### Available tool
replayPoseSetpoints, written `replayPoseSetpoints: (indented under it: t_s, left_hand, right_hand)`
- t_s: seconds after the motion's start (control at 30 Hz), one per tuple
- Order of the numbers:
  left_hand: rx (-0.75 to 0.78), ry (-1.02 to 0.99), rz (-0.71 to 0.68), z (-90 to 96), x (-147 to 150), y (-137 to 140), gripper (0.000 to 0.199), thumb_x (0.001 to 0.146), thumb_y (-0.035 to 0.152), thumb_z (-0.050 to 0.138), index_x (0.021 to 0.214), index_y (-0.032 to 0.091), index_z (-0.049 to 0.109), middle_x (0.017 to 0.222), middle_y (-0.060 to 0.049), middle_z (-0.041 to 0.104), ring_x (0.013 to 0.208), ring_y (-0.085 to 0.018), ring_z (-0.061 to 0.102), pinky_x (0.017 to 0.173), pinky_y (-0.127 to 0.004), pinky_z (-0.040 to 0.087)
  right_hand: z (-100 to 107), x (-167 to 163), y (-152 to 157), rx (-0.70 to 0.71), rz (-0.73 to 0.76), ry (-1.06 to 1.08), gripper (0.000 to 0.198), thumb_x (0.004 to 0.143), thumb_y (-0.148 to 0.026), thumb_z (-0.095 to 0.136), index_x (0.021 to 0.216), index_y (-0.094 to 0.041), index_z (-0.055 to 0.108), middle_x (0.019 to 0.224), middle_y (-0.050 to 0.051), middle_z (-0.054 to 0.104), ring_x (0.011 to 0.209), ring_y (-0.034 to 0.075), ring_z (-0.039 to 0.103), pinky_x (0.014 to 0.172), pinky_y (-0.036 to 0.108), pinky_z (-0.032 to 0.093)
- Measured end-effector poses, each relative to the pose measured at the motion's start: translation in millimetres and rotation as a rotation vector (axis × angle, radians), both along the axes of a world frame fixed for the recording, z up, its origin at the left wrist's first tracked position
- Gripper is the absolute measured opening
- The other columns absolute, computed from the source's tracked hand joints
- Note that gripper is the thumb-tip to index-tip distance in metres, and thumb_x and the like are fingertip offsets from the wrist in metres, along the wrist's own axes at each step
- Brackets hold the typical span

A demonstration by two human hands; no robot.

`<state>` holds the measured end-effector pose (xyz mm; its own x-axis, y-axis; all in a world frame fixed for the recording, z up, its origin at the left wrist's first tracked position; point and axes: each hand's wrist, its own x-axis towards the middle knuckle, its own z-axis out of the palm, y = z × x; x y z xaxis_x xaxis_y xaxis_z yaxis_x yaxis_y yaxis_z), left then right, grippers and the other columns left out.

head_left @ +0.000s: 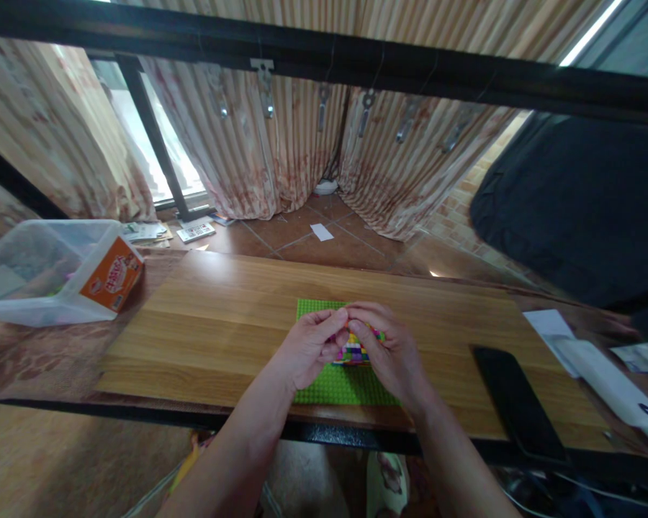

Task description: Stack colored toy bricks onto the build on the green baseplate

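Observation:
A green studded baseplate (335, 388) lies on the wooden board, partly covered by my hands. On it stands a small structure of toy building bricks (352, 351) in white, purple, yellow, pink and other colours. My left hand (317, 344) is closed in a pinch at the structure's upper left; what its fingertips hold is too small and hidden to name. My right hand (389, 345) curls around the structure's top and right side, thumb and fingers bent against it. The fingertips of both hands meet above the bricks, hiding much of the top.
A clear plastic bin (48, 306) with an orange label stands at the left. On the right lie a black phone (518, 403), a white power bank-like device (610, 381) and papers (551, 327). A dark metal bar (313, 57) with hanging clips crosses above the wooden board (205, 324).

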<state>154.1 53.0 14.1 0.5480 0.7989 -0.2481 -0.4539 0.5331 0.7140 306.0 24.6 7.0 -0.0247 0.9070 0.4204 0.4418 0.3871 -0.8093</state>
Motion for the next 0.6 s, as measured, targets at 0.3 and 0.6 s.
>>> replayPoseSetpoints:
  t_s: [0.3, 0.6]
  left_hand:
    - [0.019, 0.036, 0.032, -1.4, 4.6, -2.2, 0.048, 0.057, 0.050, 0.088, 0.068, 0.012, 0.060, 0.047, 0.007, 0.045, 0.038, 0.000, 0.028, 0.037, -0.016, 0.009]
    - [-0.085, 0.114, 0.207, -5.3, 3.3, 3.7, 0.040, 0.076, 0.048, 0.076, 0.072, 0.010, 0.066, 0.055, 0.000, 0.056, 0.039, -0.001, 0.034, 0.037, -0.014, 0.016]
  right_hand:
    - [2.0, -1.3, -1.9, -0.116, 0.103, 0.214, 0.014, 0.087, -0.033, 0.068, 0.097, -0.033, 0.078, 0.109, 0.003, 0.071, 0.107, 0.022, 0.063, 0.097, 0.040, 0.047]
    - [4.3, 22.8, 3.1, -0.072, -0.119, 0.249, 0.006, 0.080, -0.032, 0.074, 0.082, -0.028, 0.077, 0.096, 0.004, 0.073, 0.095, 0.022, 0.065, 0.090, 0.039, 0.049]
